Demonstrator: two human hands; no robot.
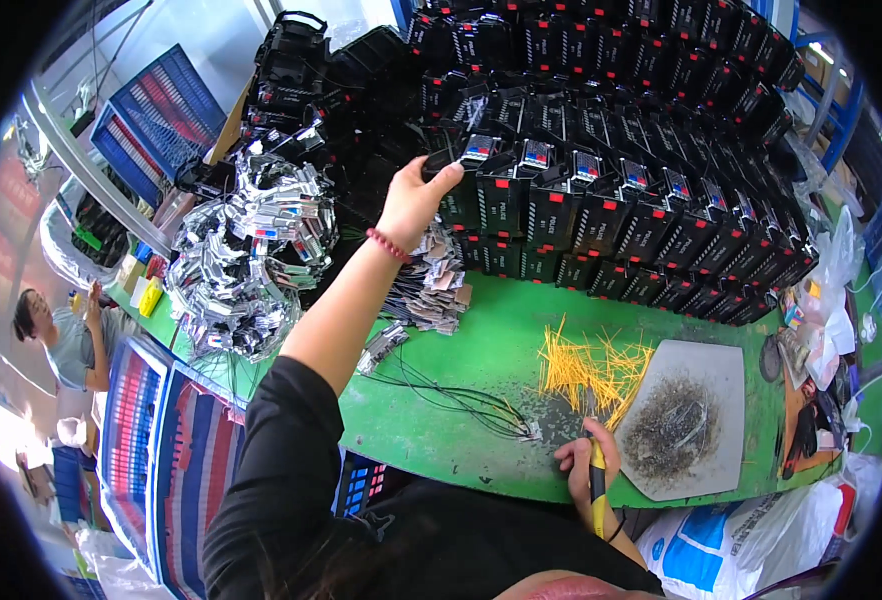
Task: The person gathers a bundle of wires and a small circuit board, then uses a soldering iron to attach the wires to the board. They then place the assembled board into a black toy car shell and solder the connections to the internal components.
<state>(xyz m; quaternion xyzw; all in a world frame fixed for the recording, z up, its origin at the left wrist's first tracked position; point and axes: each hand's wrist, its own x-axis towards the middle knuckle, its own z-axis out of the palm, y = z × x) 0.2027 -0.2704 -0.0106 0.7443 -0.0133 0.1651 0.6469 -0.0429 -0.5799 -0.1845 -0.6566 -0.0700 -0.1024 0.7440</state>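
Observation:
My left hand (413, 205) reaches forward to the stacked black plastic shells (551, 215), its thumb and fingers closed on a dark plastic shell at the stack's left end. Most of that piece is hidden behind the fingers and among the others. Near the table's front edge, my right hand (579, 462) grips a yellow-and-black pen-shaped tool (598, 480); its tip is not clear. Just beyond that hand lie thin yellow sticks (586, 368). To its left, a bundle of dark wires (461, 398) runs to a small silvery part (386, 345).
A large heap of silvery parts with wires (236, 260) stands left on the green table (401, 440). A grey board (711, 400) with dark scraps lies at the right. Striped crates (186, 470) are at the left, plastic bags (761, 535) lower right. Another person (66, 335) is far left.

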